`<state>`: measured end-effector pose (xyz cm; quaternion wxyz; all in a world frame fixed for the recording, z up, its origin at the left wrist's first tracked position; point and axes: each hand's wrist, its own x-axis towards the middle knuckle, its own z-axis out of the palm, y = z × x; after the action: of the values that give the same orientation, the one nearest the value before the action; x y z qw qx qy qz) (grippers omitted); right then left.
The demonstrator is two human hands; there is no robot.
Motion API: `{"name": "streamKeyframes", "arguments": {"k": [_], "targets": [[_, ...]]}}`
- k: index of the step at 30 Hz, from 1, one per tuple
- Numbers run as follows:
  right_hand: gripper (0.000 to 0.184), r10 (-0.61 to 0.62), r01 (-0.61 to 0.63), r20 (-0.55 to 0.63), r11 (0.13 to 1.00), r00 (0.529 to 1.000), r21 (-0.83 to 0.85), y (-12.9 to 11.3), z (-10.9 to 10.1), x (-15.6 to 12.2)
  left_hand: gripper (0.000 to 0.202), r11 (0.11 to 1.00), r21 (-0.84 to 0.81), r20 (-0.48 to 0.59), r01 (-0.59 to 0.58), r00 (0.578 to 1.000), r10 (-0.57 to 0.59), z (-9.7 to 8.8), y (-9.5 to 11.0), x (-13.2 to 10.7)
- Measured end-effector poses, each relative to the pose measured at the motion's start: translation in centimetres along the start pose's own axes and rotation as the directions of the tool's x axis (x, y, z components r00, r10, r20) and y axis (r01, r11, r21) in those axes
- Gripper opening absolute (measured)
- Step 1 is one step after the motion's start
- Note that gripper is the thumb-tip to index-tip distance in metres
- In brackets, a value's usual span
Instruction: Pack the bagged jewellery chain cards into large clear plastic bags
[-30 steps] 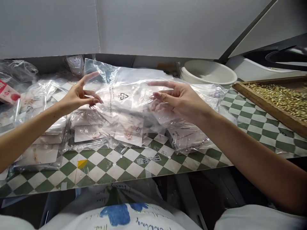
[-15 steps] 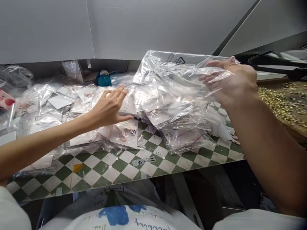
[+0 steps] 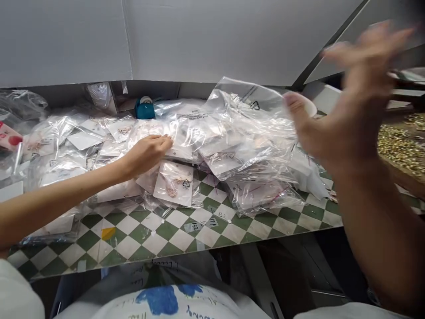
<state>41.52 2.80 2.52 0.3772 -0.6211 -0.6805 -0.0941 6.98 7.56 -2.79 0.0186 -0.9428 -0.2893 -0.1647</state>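
My left hand (image 3: 146,153) reaches into a heap of small clear packets (image 3: 99,146) that hold white cards with jewellery. Its fingers are curled together on the edge of one small packet (image 3: 181,150) in the middle of the heap. A large clear plastic bag (image 3: 245,110) with a recycling mark lies loose on top of the heap's right side. My right hand (image 3: 348,102) is raised above and to the right of that bag. It is blurred by motion, its fingers are spread, and nothing is in it.
The packets lie on a green-and-white checkered tabletop (image 3: 159,230) against a grey wall. A teal tape dispenser (image 3: 144,108) stands at the back. A white bowl (image 3: 310,106) and a wooden tray of gold pieces (image 3: 401,146) are at the right. A written-on bag (image 3: 166,297) rests on my lap.
My right hand has let go of the large clear bag, which has dropped onto the heap, and has swung up to the right. My left hand has closed on a small packet.
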Motion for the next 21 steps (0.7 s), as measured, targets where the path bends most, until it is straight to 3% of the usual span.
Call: {"name": "streamKeyframes", "arguments": {"k": [1, 3, 4, 5, 6, 8, 9, 10, 12, 15, 18, 21], "targets": [[0.067, -0.176, 0.169, 0.112, 0.983, 0.978, 0.071, -1.7, 0.2, -0.9, 0.04, 1.0, 0.007, -0.002, 0.0, 1.0, 0.0, -0.1, 0.3, 0.0], [0.074, -0.461, 0.409, 0.257, 0.883, 0.849, 0.231, -4.8, 0.9, -2.9, 0.046, 0.998, 0.04, -0.027, -0.041, 0.999, 0.042, -0.8, 1.8, -0.5], [0.08, -0.554, 0.484, 0.3, 0.829, 0.777, 0.278, -6.0, 1.5, -3.9, 0.046, 0.992, 0.074, -0.053, -0.099, 0.993, 0.103, -1.3, 3.1, -1.0], [0.075, -0.612, 0.534, 0.297, 0.788, 0.733, 0.305, -6.8, 2.1, -4.9, 0.047, 0.974, 0.12, -0.074, -0.19, 0.977, 0.2, -1.9, 4.5, -1.7], [0.068, -0.65, 0.571, 0.274, 0.757, 0.709, 0.318, -7.4, 2.7, -5.8, 0.045, 0.931, 0.186, -0.111, -0.314, 0.935, 0.337, -2.4, 5.9, -2.6], [0.053, -0.673, 0.6, 0.177, 0.728, 0.718, 0.331, -7.5, 3.9, -7.1, 0.031, 0.817, 0.313, -0.177, -0.484, 0.815, 0.551, -3.3, 8.4, -4.2], [0.048, -0.667, 0.595, 0.127, 0.722, 0.734, 0.352, -7.4, 4.3, -7.5, 0.025, 0.775, 0.35, -0.19, -0.526, 0.77, 0.609, -3.6, 9.2, -4.9], [0.044, -0.658, 0.58, 0.094, 0.715, 0.747, 0.391, -7.1, 4.6, -7.6, 0.023, 0.761, 0.371, -0.197, -0.532, 0.756, 0.624, -3.7, 9.5, -5.4], [0.037, -0.647, 0.53, 0.077, 0.682, 0.759, 0.504, -6.6, 4.8, -7.4, 0.026, 0.813, 0.363, -0.189, -0.454, 0.819, 0.542, -3.4, 8.9, -6.3], [0.038, -0.642, 0.459, 0.069, 0.615, 0.764, 0.641, -6.3, 4.6, -6.6, 0.037, 0.931, 0.29, -0.194, -0.22, 0.939, 0.283, -2.4, 5.5, -7.4], [0.038, -0.628, 0.479, -0.033, 0.558, 0.778, 0.678, -6.0, 4.2, -5.5, 0.034, 0.986, 0.152, -0.216, -0.064, 0.972, 0.097, -2.5, 1.2, -8.5], [0.028, -0.626, 0.496, -0.061, 0.551, 0.778, 0.671, -5.2, 3.8, -3.7, 0.027, 0.999, 0.027, -0.216, 0.038, 0.976, -0.031, -4.3, -1.4, -9.4]]}}
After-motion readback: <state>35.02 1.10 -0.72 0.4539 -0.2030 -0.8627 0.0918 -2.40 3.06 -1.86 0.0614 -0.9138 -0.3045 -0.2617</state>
